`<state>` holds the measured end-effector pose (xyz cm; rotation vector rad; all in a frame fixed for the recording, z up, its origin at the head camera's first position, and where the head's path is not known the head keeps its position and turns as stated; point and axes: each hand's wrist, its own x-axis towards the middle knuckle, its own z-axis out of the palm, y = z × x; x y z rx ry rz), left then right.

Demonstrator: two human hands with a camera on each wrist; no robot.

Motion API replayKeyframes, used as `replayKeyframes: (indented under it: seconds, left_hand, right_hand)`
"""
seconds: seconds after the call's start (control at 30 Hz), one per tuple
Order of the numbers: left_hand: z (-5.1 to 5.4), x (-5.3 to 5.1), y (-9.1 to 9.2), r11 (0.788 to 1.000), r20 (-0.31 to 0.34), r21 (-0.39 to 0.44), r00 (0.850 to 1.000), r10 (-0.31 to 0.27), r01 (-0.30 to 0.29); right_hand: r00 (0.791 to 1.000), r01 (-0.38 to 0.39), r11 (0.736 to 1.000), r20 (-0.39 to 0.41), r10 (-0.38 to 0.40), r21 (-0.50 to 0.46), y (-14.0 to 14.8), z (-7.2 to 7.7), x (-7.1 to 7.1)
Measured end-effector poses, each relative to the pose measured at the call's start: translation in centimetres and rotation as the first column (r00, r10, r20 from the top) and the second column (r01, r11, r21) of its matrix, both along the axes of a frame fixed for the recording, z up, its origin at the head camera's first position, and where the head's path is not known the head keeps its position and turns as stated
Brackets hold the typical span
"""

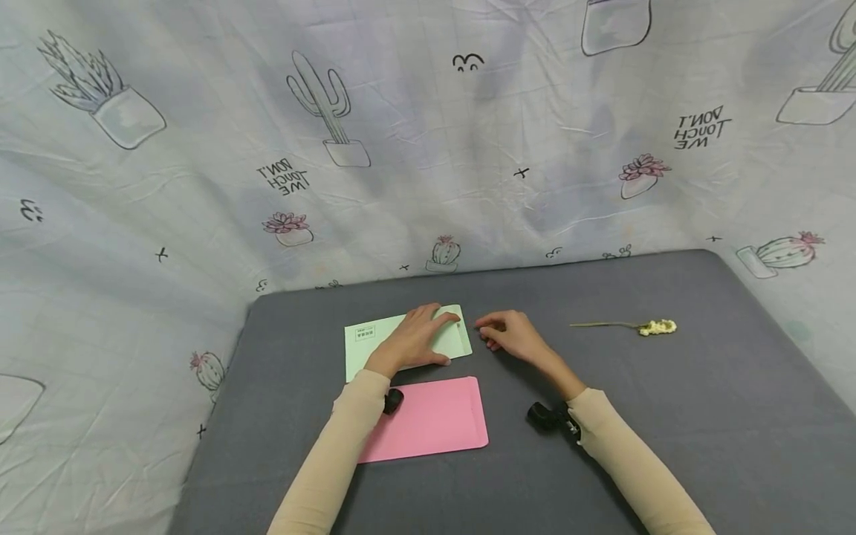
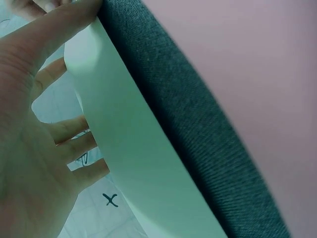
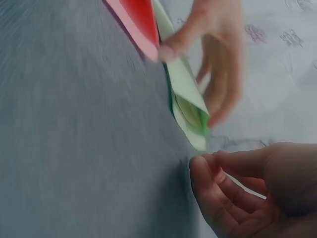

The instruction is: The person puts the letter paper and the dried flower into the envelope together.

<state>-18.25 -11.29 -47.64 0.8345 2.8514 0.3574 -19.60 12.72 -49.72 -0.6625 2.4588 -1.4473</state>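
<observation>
A light green envelope (image 1: 360, 352) lies across the far part of the table, a small printed box at its left end. Spread over it, my left hand (image 1: 414, 338) grips its two long edges, thumb on the near one and fingers on the far one. Its right end bulges apart in the right wrist view, where a pale yellowish inside shows. My right hand (image 1: 515, 334) hovers just right of that end, fingers curled and thumb against the fingertips; nothing shows between them. Nearer me lies a pink envelope (image 1: 435, 420), partly under my left wrist.
A stem with yellow blossoms (image 1: 657, 328) lies at the right on the grey table (image 1: 669, 416). Behind the table hangs a pale cloth (image 1: 401, 200) printed with cacti. Each wrist wears a small black camera.
</observation>
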Motion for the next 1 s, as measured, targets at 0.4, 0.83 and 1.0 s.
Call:
replayKeyframes:
  seconds: [0.4, 0.83, 1.0]
  left_hand:
    - [0.1, -0.3, 0.1, 1.0, 0.018, 0.012, 1.0, -0.009, 0.009]
    - [0.2, -0.6, -0.5, 1.0, 0.01, -0.002, 1.0, 0.003, -0.003]
    - [0.1, -0.6, -0.4, 1.0, 0.01, 0.013, 1.0, -0.011, 0.011]
  right_hand:
    - [0.984, 0.07, 0.981, -0.177, -0.037, 0.181, 8.3, 2.9, -1.2]
    - [0.961, 0.223, 0.92, -0.233, -0.151, 0.321, 16.4, 3.5, -0.1]
    - [0.956, 0.278, 0.893, -0.192, -0.221, 0.355, 19.7, 4.1, 0.2]
